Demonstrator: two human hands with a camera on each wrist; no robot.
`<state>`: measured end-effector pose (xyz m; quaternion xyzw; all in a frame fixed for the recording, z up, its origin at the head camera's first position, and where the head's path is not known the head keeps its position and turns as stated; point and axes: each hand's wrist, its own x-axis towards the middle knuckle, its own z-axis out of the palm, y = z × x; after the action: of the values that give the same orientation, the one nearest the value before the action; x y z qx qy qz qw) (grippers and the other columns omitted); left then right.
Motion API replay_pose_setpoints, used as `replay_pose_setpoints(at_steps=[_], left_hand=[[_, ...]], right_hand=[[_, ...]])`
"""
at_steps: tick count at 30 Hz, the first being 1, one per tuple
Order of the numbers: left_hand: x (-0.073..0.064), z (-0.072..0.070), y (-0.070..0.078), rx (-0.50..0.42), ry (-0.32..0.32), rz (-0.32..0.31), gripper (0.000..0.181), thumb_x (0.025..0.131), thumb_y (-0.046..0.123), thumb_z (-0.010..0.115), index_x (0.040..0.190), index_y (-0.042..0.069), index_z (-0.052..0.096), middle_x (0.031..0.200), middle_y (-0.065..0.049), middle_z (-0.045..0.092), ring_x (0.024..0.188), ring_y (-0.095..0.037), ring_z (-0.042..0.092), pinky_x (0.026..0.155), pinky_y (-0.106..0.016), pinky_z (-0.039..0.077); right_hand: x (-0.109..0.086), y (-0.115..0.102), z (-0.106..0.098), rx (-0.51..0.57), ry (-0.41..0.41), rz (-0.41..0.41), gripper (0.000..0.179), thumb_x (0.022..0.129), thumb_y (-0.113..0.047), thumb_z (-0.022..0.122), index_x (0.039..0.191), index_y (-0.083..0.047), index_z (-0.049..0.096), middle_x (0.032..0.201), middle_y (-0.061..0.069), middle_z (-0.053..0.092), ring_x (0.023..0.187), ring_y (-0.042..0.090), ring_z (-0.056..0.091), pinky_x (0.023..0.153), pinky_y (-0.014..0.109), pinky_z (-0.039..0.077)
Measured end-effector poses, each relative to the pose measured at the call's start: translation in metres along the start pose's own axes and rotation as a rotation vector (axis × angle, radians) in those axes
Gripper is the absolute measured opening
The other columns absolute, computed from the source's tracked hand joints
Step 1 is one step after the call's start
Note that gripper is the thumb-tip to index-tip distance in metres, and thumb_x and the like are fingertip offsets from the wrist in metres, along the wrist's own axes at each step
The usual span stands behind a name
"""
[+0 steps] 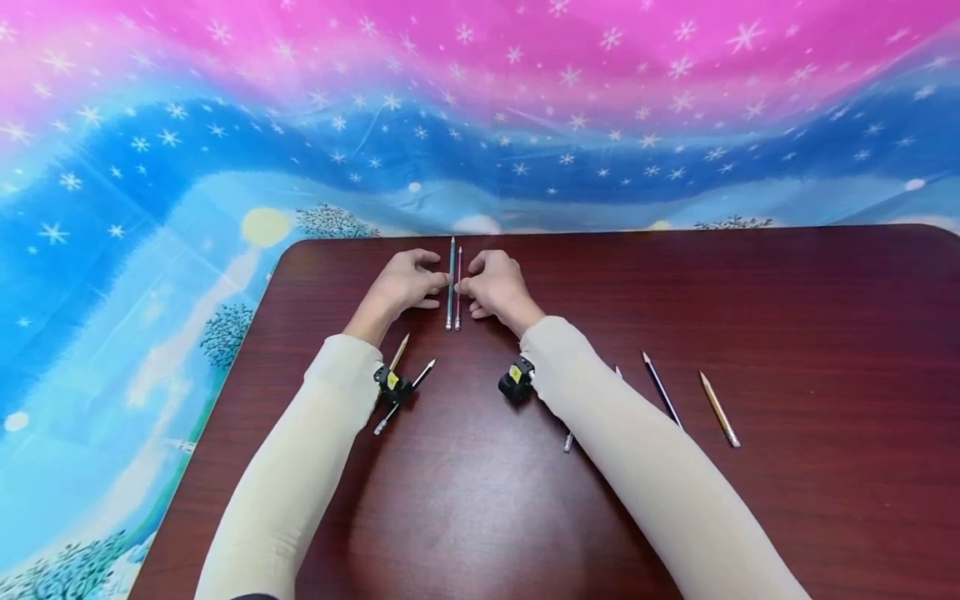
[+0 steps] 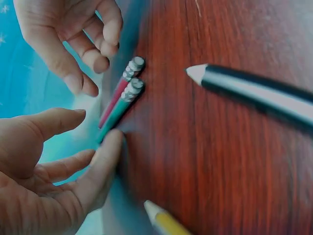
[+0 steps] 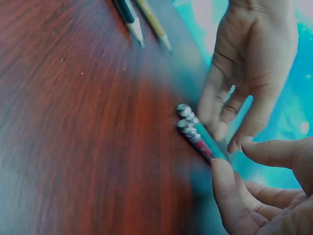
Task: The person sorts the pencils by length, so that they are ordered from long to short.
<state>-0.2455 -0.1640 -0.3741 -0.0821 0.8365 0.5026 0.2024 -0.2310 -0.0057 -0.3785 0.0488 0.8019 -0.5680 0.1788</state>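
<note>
Two pencils lie side by side near the table's far edge, tips away and eraser ends toward me: a teal pencil point(image 1: 450, 308) on the left and a pink pencil point(image 1: 459, 310) on the right. My left hand point(image 1: 403, 283) is at the teal pencil's left side, a fingertip right against it and the thumb apart. From the other side my right hand point(image 1: 498, 285) has a fingertip at the pink pencil point(image 3: 204, 148), its thumb also off the pencil. Both hands' fingers are loosely bent, not wrapped round either pencil.
By my left wrist lie a yellow pencil point(image 1: 401, 352) and a black-and-white pencil point(image 1: 425, 372). My right sleeve partly covers another pencil point(image 1: 568, 442) and a dark blue pencil point(image 1: 658, 382). Farther right is a gold pencil point(image 1: 718, 407). A patterned cloth point(image 1: 480, 108) hangs behind the table.
</note>
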Motion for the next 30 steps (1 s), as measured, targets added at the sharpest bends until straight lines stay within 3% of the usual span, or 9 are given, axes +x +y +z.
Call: replay_pose_setpoints(at_steps=[5, 12, 16, 21, 30], left_hand=[[-0.018, -0.008, 0.001, 0.129, 0.019, 0.056, 0.06, 0.095, 0.022, 0.066, 0.148, 0.01, 0.04, 0.115, -0.014, 0.058, 0.105, -0.03, 0.064, 0.086, -0.038, 0.059], [-0.052, -0.008, 0.003, 0.237, 0.047, 0.165, 0.056, 0.093, 0.028, 0.067, 0.142, 0.01, 0.048, 0.104, -0.008, 0.063, 0.092, -0.031, 0.065, 0.08, -0.035, 0.054], [-0.069, -0.005, -0.003, 0.285, 0.058, 0.208, 0.054, 0.092, 0.032, 0.068, 0.14, 0.013, 0.051, 0.107, -0.005, 0.064, 0.098, -0.024, 0.064, 0.081, -0.033, 0.05], [-0.087, -0.006, -0.013, 0.313, 0.042, 0.2, 0.055, 0.092, 0.037, 0.067, 0.14, 0.015, 0.051, 0.112, -0.005, 0.063, 0.11, -0.022, 0.064, 0.087, -0.037, 0.05], [-0.114, -0.011, -0.033, 0.342, 0.057, 0.166, 0.056, 0.093, 0.041, 0.066, 0.141, 0.019, 0.05, 0.116, -0.004, 0.063, 0.114, -0.024, 0.063, 0.091, -0.042, 0.05]], right_hand=[[-0.017, -0.006, -0.013, -0.017, -0.022, -0.025, 0.038, 0.088, -0.01, 0.072, 0.121, 0.001, 0.058, 0.102, 0.023, 0.068, 0.054, 0.019, 0.061, 0.058, 0.037, 0.06], [-0.046, -0.006, -0.045, -0.034, -0.046, -0.066, 0.041, 0.086, -0.011, 0.074, 0.122, 0.001, 0.058, 0.095, 0.024, 0.064, 0.062, 0.025, 0.065, 0.068, 0.047, 0.061], [-0.064, 0.002, -0.067, -0.069, -0.038, -0.092, 0.041, 0.087, -0.012, 0.074, 0.123, 0.0, 0.058, 0.096, 0.023, 0.065, 0.065, 0.026, 0.066, 0.068, 0.048, 0.061], [-0.085, 0.015, -0.095, -0.139, -0.008, -0.111, 0.038, 0.089, -0.014, 0.072, 0.122, -0.002, 0.059, 0.094, 0.022, 0.067, 0.068, 0.029, 0.07, 0.067, 0.046, 0.061], [-0.121, 0.039, -0.139, -0.233, 0.039, -0.102, 0.043, 0.091, -0.021, 0.071, 0.126, -0.002, 0.057, 0.098, 0.021, 0.069, 0.076, 0.026, 0.072, 0.067, 0.037, 0.062]])
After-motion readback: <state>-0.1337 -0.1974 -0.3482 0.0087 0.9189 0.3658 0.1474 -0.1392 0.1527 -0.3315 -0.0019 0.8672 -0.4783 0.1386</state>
